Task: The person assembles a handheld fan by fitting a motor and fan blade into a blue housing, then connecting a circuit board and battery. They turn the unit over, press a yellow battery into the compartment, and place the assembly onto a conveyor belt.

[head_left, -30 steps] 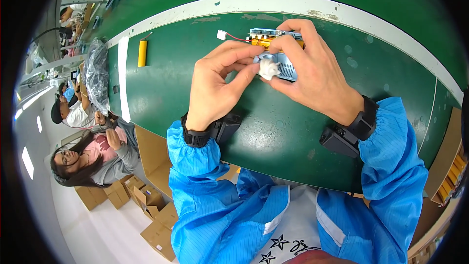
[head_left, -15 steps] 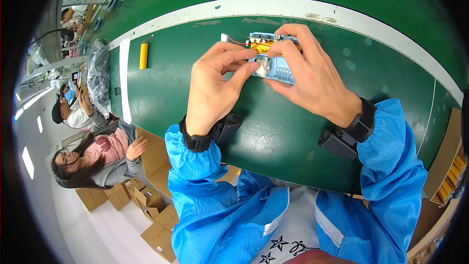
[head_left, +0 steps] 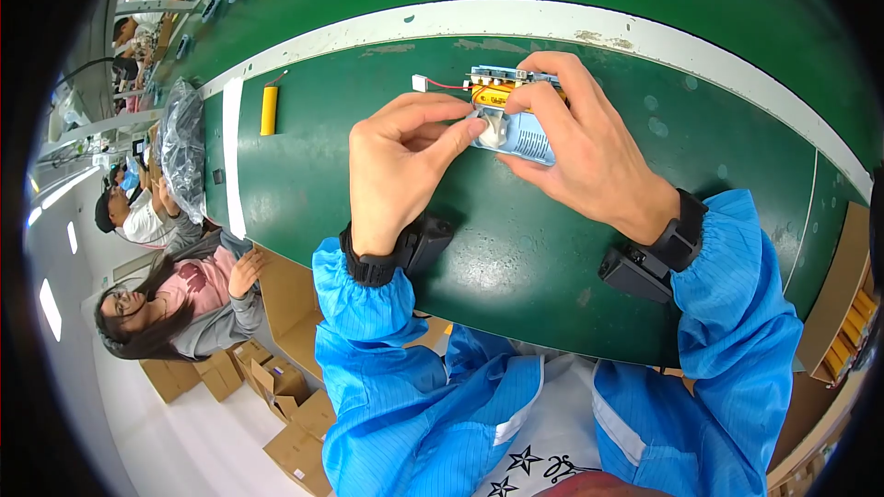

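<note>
Holding the blue shell (head_left: pixel 531 140) over the table (head_left: pixel 516 258), the right hand (head_left: pixel 599 152) has its grip closed around it: thumb along the near edge, fingers arched across to the far side. The left hand (head_left: pixel 398 170) brings thumb and forefinger to the shell's left end, where the thumb meets a small white piece (head_left: pixel 494 131). From where I stand I can't tell whether that grip pinches the piece or only presses on it; the fingertips hide the contact.

Just beyond the piece lies a yellow battery (head_left: pixel 491 95), with a circuit board (head_left: pixel 488 76) along the far edge. A red wire (head_left: pixel 447 86) runs left from there to a white plug (head_left: pixel 420 83), hanging out beyond the left fingers.

That wire worries me most: a knuckle could snag it, and a tug might strain its joint. The white piece could skid or sit crooked if the thumb pushes unevenly, since it seems to be met near its edge. The right fingers reach close to the board, so squeezing harder for steadiness might load its parts.

Farther left, a loose cell (head_left: pixel 269 110) lies near a white strip (head_left: pixel 233 161); being round, it might roll if knocked. Past that are a clear bag (head_left: pixel 181 152) and a co-worker (head_left: pixel 212 299) beside the table.
</note>
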Action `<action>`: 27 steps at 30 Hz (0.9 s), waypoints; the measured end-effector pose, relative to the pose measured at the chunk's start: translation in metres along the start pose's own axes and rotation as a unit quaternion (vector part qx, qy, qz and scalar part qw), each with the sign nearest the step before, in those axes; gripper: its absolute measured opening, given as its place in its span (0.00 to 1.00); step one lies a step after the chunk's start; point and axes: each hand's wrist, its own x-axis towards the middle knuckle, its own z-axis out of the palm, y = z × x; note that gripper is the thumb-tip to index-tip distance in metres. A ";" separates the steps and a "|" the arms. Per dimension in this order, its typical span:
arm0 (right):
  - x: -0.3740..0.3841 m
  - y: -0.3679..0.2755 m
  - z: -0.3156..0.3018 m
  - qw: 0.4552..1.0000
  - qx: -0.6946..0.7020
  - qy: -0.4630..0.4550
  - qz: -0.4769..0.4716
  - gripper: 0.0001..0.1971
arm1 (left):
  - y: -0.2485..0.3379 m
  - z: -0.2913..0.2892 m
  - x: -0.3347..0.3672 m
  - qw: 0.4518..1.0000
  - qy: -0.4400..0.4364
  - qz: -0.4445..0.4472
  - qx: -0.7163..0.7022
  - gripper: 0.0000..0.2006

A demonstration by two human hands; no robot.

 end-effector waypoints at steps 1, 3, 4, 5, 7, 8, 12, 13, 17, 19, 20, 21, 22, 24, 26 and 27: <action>0.000 -0.001 0.000 1.000 0.000 -0.001 0.000 0.24 | 0.003 0.001 -0.003 1.000 0.008 -0.031 -0.001 0.07; 0.000 0.000 0.000 1.000 -0.001 -0.002 0.002 0.24 | 0.003 0.002 -0.003 0.998 0.014 -0.062 -0.002 0.07; 0.000 -0.001 0.000 1.000 0.000 -0.005 0.003 0.24 | 0.001 0.000 -0.003 0.999 0.009 -0.050 0.003 0.07; 0.001 -0.001 0.000 1.000 0.000 -0.007 0.003 0.24 | 0.000 -0.002 -0.003 0.999 0.004 -0.038 0.007 0.07; 0.001 -0.002 0.000 1.000 0.000 -0.010 0.004 0.24 | -0.001 -0.005 -0.001 1.000 -0.002 -0.027 0.011 0.08; 0.002 -0.002 0.000 1.000 0.002 -0.011 0.003 0.24 | -0.001 -0.007 0.000 1.000 -0.010 -0.024 0.012 0.07; 0.002 -0.001 0.000 1.000 0.003 -0.013 0.004 0.25 | -0.001 -0.008 0.004 0.999 -0.030 -0.015 0.020 0.07; 0.002 0.000 0.001 1.000 0.003 -0.011 0.003 0.25 | 0.000 -0.008 0.004 0.999 -0.031 -0.012 0.027 0.07; 0.002 -0.001 0.001 1.000 0.005 -0.010 0.012 0.25 | -0.001 -0.007 0.005 0.999 -0.034 -0.014 0.025 0.07; 0.002 -0.002 0.000 1.000 0.005 -0.010 0.015 0.25 | -0.001 -0.007 0.006 0.999 -0.034 -0.015 0.020 0.07; 0.002 -0.003 0.001 1.000 0.004 -0.006 0.015 0.25 | -0.002 -0.008 0.006 0.999 -0.037 -0.014 0.025 0.06; 0.002 -0.003 0.001 1.000 0.002 -0.003 0.014 0.25 | -0.003 -0.009 0.006 0.999 -0.040 -0.013 0.030 0.06; 0.002 -0.004 0.002 1.000 0.000 0.001 0.014 0.25 | -0.005 -0.009 0.006 0.998 -0.044 -0.012 0.035 0.06; 0.002 -0.005 0.004 1.000 0.000 0.003 0.009 0.25 | -0.009 -0.010 0.006 0.999 -0.044 -0.022 0.009 0.06; 0.001 -0.001 0.001 1.000 0.002 0.009 0.008 0.25 | -0.011 -0.006 0.008 0.997 -0.054 -0.049 -0.039 0.08; 0.001 0.000 0.000 1.000 -0.001 0.010 0.006 0.25 | -0.012 -0.004 0.008 0.997 -0.054 -0.045 -0.040 0.08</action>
